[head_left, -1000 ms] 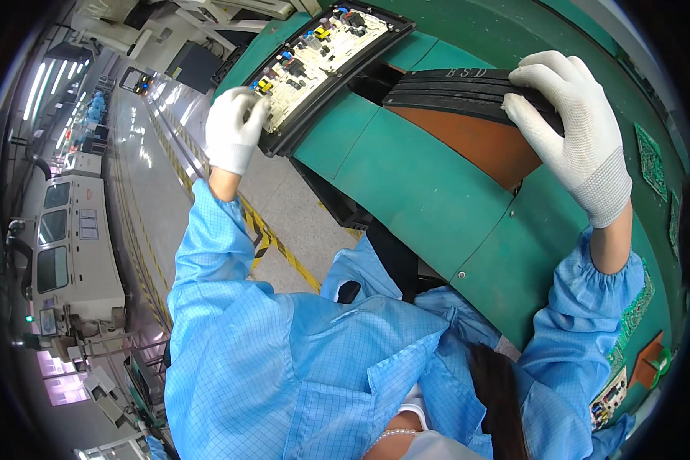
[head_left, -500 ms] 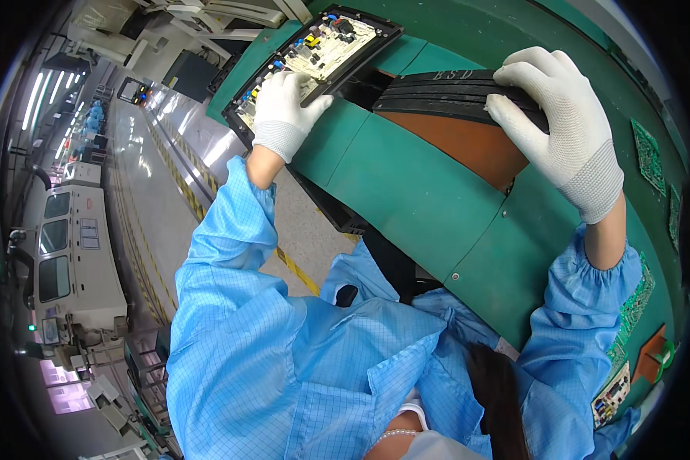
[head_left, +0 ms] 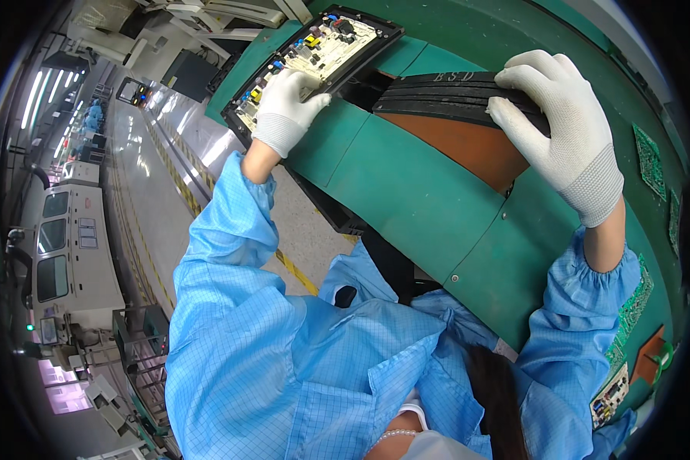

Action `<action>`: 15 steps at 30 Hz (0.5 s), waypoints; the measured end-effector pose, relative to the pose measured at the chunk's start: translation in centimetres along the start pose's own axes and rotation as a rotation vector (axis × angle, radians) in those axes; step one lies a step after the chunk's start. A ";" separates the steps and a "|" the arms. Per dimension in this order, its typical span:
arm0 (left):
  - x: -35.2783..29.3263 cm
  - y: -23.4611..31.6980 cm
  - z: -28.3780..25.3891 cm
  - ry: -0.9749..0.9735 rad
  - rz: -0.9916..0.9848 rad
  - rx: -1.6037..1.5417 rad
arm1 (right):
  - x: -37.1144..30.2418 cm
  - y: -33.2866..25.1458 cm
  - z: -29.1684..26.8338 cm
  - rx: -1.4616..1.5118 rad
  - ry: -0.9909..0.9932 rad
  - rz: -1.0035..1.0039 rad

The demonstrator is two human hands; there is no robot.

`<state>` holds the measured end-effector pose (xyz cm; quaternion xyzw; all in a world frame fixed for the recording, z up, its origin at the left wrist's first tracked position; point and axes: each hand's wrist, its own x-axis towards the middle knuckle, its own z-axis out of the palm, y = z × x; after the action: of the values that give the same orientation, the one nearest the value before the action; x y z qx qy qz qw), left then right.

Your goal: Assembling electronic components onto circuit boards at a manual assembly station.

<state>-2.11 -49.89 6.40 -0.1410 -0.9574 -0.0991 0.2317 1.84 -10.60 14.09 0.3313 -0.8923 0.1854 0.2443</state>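
My left hand (head_left: pixel 290 111), in a white knit glove, lies over the near edge of a black tray (head_left: pixel 366 66) that carries circuit boards (head_left: pixel 326 50) with yellow, blue and black components. Its fingers are bent and hide part of the boards, while the thumb stretches out apart from them toward the right. My right hand (head_left: pixel 563 115), also gloved, grips the right end of a stack of black slotted frames (head_left: pixel 452 98), thumb on the near side and fingers over the far side. That stack sits above a brown panel (head_left: pixel 452 142) let into the bench.
The green bench (head_left: pixel 406 188) curves across in front of me. Green circuit boards (head_left: pixel 649 162) lie along its right side, with a cream board (head_left: pixel 610 395) and a brown piece (head_left: pixel 648 356) lower down. To the left are a floor aisle with yellow lines and a white machine (head_left: pixel 80 253).
My left hand has shifted very slightly, its wrist a little to the left. My right hand and the stack of black frames stay where they were.
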 end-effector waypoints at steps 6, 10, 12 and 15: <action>3.1 -3.8 -2.8 0.160 0.026 -0.058 | -0.1 -0.1 0.0 0.005 -0.003 0.017; 5.2 -10.1 -1.8 0.055 -0.165 -0.123 | 0.0 -0.2 -0.1 0.000 -0.006 0.016; 5.5 -12.5 -0.7 -0.102 -0.361 -0.283 | 0.1 -0.2 0.0 0.007 0.007 -0.004; 6.6 -12.8 -0.1 -0.223 -0.408 -0.341 | 0.0 -0.2 -0.1 0.019 0.009 0.000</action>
<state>-11.71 -60.46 7.94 0.0074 -0.9550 -0.2872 0.0733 1.98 -10.68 14.18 0.3327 -0.8893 0.1956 0.2451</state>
